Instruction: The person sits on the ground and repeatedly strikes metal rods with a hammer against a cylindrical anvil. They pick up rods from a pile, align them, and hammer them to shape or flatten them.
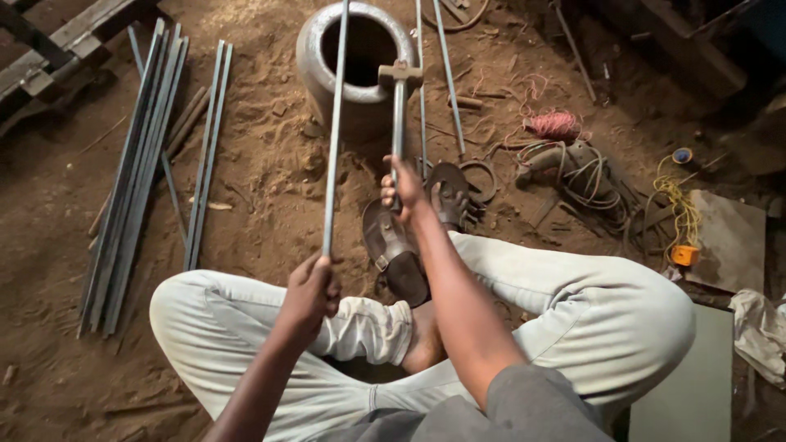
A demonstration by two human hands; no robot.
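Left hand (311,286) fingers wrapped tight round the rod (334,131), right hand (403,187) clamped on the hammer (399,106) by the pot (360,65) — I'd keep that rod steady, short controlled taps.

Dim, warm light, dark corners, soft shadows, slight blur and wide-angle bending at edges.

The person sits cross-legged on the dirt floor (270,188); the left hand (311,288) grips a long rod (334,131), and to its right the right hand (403,187) grips the handle of a T-shaped tool (399,90); behind both stands a metal pot (319,69); a bundle of rods (131,180) lies on the left; sandals (397,250) lie under the right hand; tangled wire (585,176) lies on the right.
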